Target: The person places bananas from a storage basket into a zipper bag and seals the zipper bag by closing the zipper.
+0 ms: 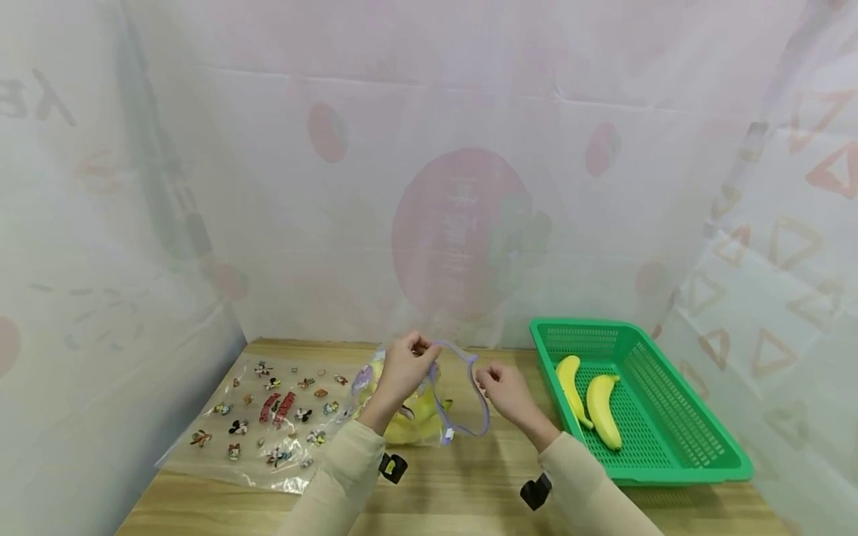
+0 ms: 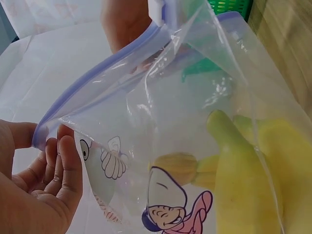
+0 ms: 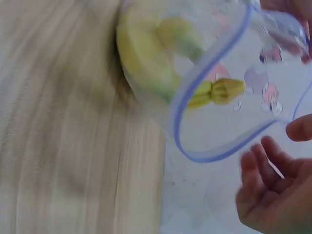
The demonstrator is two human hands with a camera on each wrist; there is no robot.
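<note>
A clear zip bag (image 1: 410,428) with a purple rim and cartoon prints stands on the table, its mouth spread apart. Inside it lie yellow bananas (image 2: 246,180), a stem end (image 3: 228,91) showing through the plastic. My left hand (image 1: 404,372) pinches the purple rim between thumb and fingers at one side of the mouth. On the opposite side, my right hand (image 1: 507,393) is close to the rim. The right wrist view shows its thumb and loosely bent fingers (image 3: 268,163) apart, with no plastic gripped between them.
At the right stands a green basket (image 1: 704,402) holding two bananas (image 1: 603,412). A flat clear plastic sheet or bag (image 1: 221,447) with cartoon prints lies at the left. White printed cloth (image 1: 322,223) closes off the back and sides of the wooden table (image 1: 469,491).
</note>
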